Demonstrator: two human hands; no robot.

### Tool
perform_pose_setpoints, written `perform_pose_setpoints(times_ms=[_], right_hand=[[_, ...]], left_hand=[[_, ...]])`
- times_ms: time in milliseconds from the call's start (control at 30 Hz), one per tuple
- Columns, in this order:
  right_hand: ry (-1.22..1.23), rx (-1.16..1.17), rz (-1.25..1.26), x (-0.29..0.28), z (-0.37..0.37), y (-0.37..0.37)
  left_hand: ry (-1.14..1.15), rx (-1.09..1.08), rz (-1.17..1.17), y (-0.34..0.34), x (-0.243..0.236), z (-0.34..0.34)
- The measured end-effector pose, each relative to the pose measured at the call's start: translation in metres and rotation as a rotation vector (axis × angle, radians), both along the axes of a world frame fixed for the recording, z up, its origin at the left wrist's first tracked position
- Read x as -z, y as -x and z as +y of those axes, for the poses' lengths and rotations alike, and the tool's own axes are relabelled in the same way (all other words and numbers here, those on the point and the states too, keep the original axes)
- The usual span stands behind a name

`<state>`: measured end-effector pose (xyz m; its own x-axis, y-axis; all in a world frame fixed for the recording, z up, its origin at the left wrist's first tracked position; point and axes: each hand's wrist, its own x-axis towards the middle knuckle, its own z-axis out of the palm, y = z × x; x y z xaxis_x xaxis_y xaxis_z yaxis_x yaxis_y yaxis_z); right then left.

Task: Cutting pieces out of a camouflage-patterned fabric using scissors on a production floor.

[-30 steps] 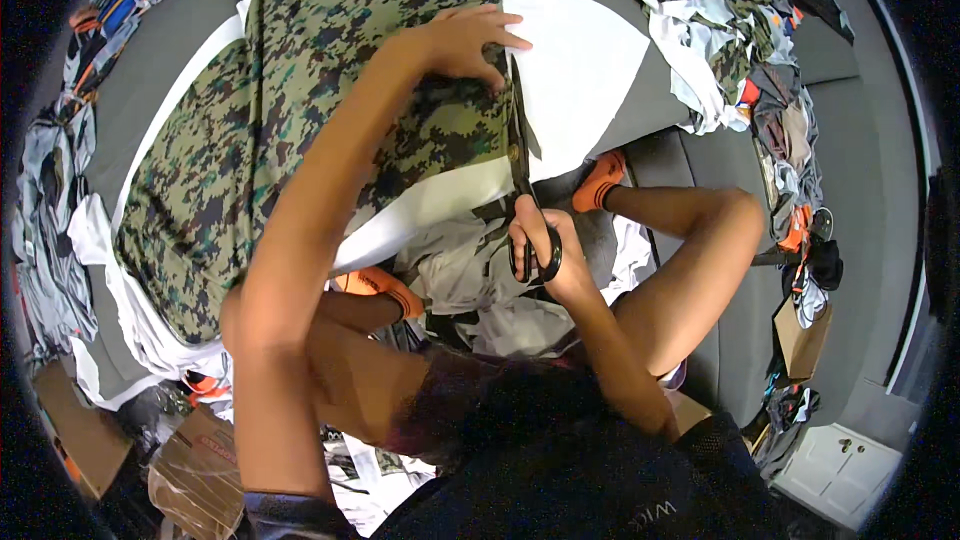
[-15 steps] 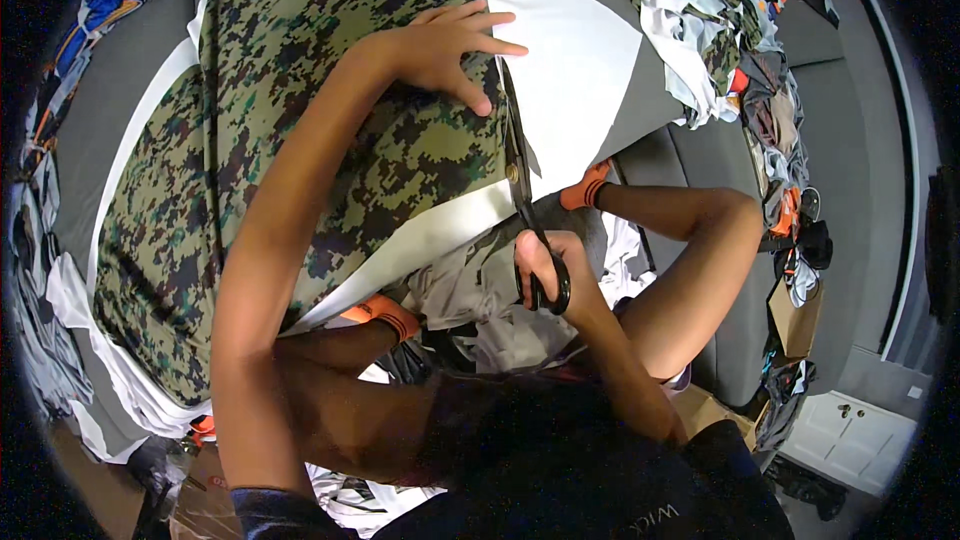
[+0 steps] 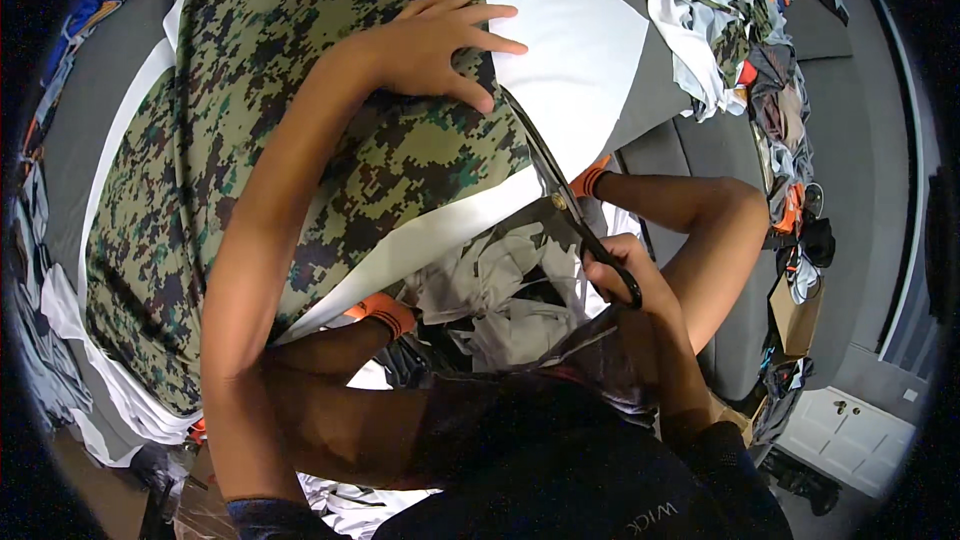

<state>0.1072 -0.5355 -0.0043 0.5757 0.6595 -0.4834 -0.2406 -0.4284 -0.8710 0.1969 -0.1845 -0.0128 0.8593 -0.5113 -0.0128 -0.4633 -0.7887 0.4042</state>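
Observation:
A large piece of camouflage fabric (image 3: 400, 170) with a digital pattern and a white border spreads over the grey padded surface in front of me. My left hand (image 3: 445, 45) lies flat near its right edge, fingers spread, two fingertips over the white part (image 3: 575, 50). Black-handled scissors (image 3: 562, 202) are in my right hand (image 3: 630, 275), which is closed round the handles. The blades point up and left along the boundary between camouflage and white, their tips close below my left thumb. Part of the blades is hidden at the fabric.
Cut white and camouflage scraps (image 3: 700, 20) lie at the upper right. Grey cloth pieces (image 3: 500, 290) are heaped between my legs. Clothes (image 3: 785, 130) line the right edge, near an open cardboard box (image 3: 795, 310). A white cabinet (image 3: 845, 435) stands at lower right.
My right hand and the scissors have moved right and slightly down, and the scissors now slant more. The fabric's near right corner has shifted right. My left hand stays nearly in place.

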Motion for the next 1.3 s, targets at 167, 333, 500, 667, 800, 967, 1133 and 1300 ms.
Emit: perform_pose_setpoints(times_ms=[167, 333, 500, 667, 800, 967, 1133, 1300], right_hand=[[0.003, -0.033, 0.010, 0.005, -0.010, -0.006], [-0.071, 0.010, 0.112, 0.004, -0.010, -0.008], [-0.119, 0.073, 0.179, 0.007, -0.011, -0.006], [-0.121, 0.098, 0.179, 0.002, -0.006, -0.006], [-0.100, 0.096, 0.135, 0.001, -0.006, -0.003], [-0.047, 0.066, 0.094, -0.002, -0.006, -0.005], [-0.011, 0.052, 0.075, -0.004, -0.006, -0.005], [0.008, 0.019, 0.056, -0.006, -0.006, -0.004]], left_hand=[[-0.039, -0.013, -0.039, 0.003, -0.001, -0.002], [-0.044, 0.004, -0.027, 0.002, -0.002, -0.002], [-0.056, 0.018, -0.018, 0.000, -0.004, -0.002], [-0.059, 0.027, -0.017, 0.000, -0.002, 0.000], [-0.054, 0.027, -0.018, 0.000, -0.004, -0.001], [-0.048, 0.026, -0.011, -0.001, -0.003, 0.000], [-0.053, 0.032, -0.010, -0.002, -0.004, 0.000], [-0.062, 0.034, -0.009, -0.001, -0.003, 0.000]])
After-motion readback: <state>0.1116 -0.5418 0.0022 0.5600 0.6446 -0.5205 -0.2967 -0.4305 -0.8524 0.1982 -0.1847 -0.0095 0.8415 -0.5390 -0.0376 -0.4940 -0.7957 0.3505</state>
